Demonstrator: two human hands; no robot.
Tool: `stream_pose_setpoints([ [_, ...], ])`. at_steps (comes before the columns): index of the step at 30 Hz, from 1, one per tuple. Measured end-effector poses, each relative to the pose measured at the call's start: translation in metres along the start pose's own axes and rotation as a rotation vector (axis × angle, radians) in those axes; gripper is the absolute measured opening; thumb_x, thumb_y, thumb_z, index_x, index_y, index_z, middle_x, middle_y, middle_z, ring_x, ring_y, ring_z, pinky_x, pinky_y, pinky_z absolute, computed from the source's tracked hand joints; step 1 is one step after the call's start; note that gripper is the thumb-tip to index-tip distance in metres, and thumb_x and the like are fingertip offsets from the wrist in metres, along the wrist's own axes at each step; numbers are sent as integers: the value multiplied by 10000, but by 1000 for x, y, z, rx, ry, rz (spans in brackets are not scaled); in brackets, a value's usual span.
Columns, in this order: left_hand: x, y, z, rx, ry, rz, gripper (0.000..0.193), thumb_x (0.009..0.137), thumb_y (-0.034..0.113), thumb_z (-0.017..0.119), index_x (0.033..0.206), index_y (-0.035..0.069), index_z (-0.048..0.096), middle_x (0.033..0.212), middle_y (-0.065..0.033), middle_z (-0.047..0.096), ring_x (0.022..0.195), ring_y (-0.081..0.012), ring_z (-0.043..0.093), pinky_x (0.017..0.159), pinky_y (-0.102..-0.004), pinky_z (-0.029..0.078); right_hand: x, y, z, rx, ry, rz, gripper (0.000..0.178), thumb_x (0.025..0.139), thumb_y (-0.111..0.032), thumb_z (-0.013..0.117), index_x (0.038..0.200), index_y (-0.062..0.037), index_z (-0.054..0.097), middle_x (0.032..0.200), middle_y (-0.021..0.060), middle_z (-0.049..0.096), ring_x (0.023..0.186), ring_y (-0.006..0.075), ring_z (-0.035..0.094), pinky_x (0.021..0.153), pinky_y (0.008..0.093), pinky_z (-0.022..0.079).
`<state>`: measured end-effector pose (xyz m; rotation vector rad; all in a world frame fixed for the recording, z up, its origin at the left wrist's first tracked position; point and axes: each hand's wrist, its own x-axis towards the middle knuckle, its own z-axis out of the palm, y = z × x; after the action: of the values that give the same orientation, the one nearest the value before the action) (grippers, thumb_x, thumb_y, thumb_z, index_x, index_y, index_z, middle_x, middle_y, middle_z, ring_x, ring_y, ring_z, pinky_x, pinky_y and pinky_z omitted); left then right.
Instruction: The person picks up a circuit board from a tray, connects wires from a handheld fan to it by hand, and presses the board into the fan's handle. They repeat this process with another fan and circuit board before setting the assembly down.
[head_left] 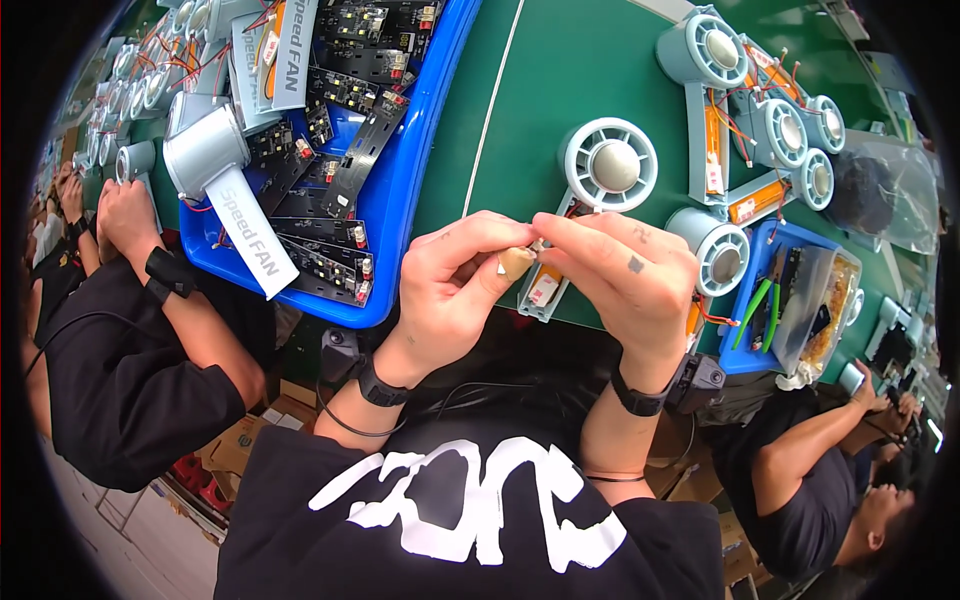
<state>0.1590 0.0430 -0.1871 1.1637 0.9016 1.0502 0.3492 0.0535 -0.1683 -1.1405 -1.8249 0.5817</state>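
Note:
My left hand (450,285) and my right hand (630,275) meet over the table's near edge, fingertips pinched together. Whatever lies between them is too small to make out. A beige wrap or piece (515,262) shows at the tips of my left fingers. Just beyond and beneath my hands lies a pale blue handheld fan half (612,165), with a round grille and silver hub. Its handle runs toward me, partly hidden by my right hand. An orange battery with a white label (543,288) sits in that handle.
On the left stands a blue tray (400,215) with black circuit boards (355,150) and fan housings (225,165). More fan halves with red wires (780,135) lie on the right. Beside them, a blue bin (745,335) holds green-handled pliers (765,312). Co-workers sit on both sides.

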Motion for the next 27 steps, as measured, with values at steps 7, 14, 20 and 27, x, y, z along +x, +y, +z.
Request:
stream_pose_setpoints([
  [7,6,-4,-13,5,-99,-16,117,952,10,652,1051,-48,677,956,-85,692,811,-89,628,665,-203,481,1,11,5,94,-22,-45,251,664,9,834,904,4,760,760,110,720,678,216,716,597,279,555],
  [14,4,1,-10,27,-118,-28,120,952,-1,646,1058,-44,680,950,-76,692,806,-84,627,664,-210,489,2,5,-3,110,-56,-1,239,665,12,839,888,6,755,774,114,730,685,216,722,606,277,563],
  [20,0,25,-3,18,-124,-136,166,971,18,624,1115,-46,676,961,-82,697,860,-104,654,712,-215,501,-8,-8,-4,25,46,-22,319,670,-17,863,959,1,728,800,98,726,701,206,714,621,267,556],
  [27,-35,43,19,5,56,-3,226,1001,13,544,1181,-53,664,1004,-121,698,939,-159,668,781,-271,516,-59,-88,3,157,243,439,431,765,54,796,1149,6,606,980,95,675,771,141,670,645,256,539],
])
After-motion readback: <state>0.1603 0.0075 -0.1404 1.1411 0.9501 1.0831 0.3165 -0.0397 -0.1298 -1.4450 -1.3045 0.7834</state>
